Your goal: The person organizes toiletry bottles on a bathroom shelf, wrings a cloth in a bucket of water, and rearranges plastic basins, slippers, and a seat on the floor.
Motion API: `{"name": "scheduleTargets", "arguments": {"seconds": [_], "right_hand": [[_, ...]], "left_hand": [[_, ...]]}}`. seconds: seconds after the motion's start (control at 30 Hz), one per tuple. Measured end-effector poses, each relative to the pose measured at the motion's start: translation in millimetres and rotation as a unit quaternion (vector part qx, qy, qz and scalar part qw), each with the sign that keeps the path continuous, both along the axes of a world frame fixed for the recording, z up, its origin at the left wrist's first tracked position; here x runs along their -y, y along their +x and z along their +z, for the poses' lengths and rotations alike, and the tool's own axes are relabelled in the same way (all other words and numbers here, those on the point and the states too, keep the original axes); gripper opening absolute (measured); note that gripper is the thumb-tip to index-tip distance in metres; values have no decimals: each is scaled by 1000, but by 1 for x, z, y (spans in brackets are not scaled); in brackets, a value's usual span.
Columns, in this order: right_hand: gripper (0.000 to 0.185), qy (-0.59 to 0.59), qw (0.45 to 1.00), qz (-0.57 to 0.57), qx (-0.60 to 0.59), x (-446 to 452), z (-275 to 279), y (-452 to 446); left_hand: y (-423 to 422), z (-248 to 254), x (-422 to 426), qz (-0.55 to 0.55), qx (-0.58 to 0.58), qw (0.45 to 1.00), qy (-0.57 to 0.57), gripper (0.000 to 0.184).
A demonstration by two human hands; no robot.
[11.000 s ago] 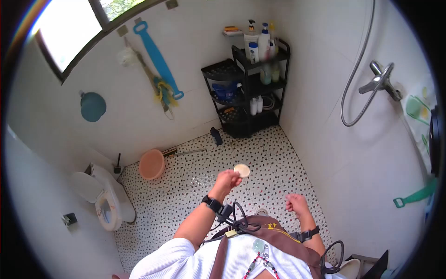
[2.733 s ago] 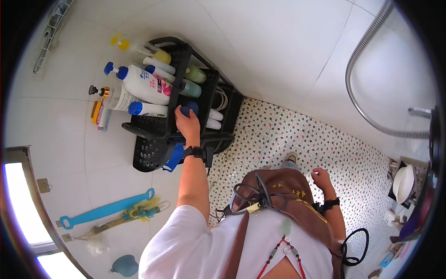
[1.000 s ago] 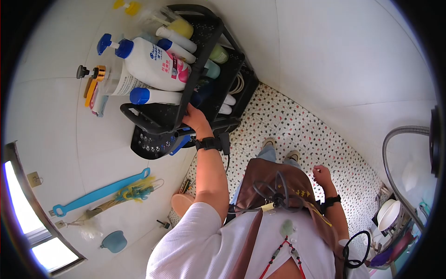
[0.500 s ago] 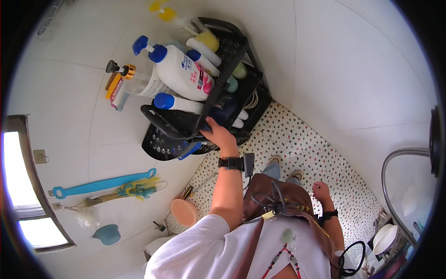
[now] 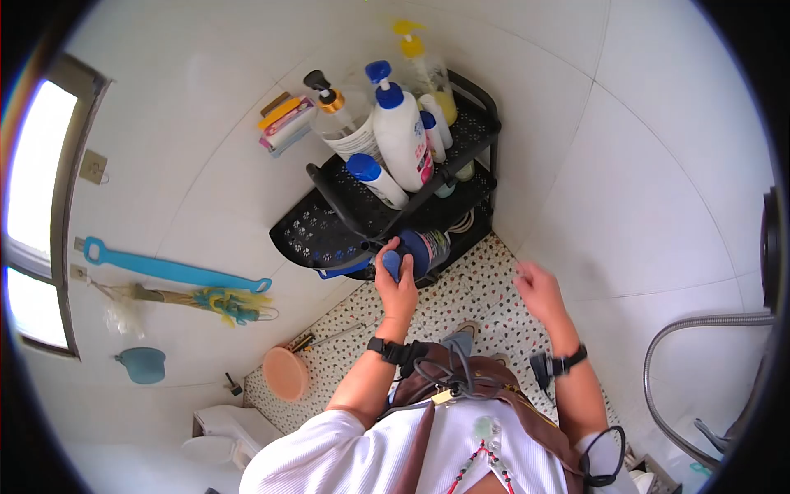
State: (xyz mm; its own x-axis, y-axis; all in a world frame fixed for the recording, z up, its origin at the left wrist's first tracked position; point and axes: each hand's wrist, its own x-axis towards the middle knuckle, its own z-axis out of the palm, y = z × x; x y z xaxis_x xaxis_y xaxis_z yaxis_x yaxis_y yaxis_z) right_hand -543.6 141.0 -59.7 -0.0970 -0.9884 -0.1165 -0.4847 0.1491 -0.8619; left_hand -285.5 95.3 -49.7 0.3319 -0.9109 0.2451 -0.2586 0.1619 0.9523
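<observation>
While your left hand [image 5: 397, 290] has its fingers clamped on the blue-capped end of one dark blue bottle [image 5: 421, 251], just in front of the black rack [image 5: 303, 232], your right hand [image 5: 541, 295] is apart from it, fingers curled in. Behind the rack's rail [image 5: 336, 202], three pump bottles [image 5: 401, 138], one holding yellow liquid [image 5: 447, 107], crowd three smaller white bottles [image 5: 385, 186].

No wording sharp enough to read, small blue and pink marks on the white pump bottle [image 5: 401, 136], rows of dark print on the clear pump bottle [image 5: 355, 138], pale, apparently printed patches on the dark blue bottle [image 5: 418, 248].
</observation>
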Motion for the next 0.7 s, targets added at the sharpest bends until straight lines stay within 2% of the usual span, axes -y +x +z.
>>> {"name": "scheduleTargets", "arguments": {"seconds": [0.03,0.07,0.17,0.23,0.27,0.33,0.43,0.57,0.7], "right_hand": [[25,-119,993,10,13,26,38,20],[27,-132,989,44,42,50,74,38],[36,-232,963,130,-50,104,143,94],[42,-359,916,108,-145,125,161,132],[42,-354,918,107,-144,132,165,147],[42,-289,913,118,-264,142,165,172],[38,-230,931,88,-270,151,151,195],[40,-260,931,83,-242,153,143,198],[42,-279,940,66,-184,128,171,167]], "left_hand": [[3,10,-8,4,-4,1000,-3,28],[7,22,-15,-26,3,1000,2,28],[21,56,-31,-62,5,998,-3,27],[30,78,-44,-83,20,996,19,25],[34,92,-49,-79,13,996,38,23],[48,101,-51,-81,4,996,28,23],[70,111,-52,-73,-12,997,2,21],[81,123,-42,-74,10,996,40,21],[87,152,-28,-80,21,996,-37,22]]}}
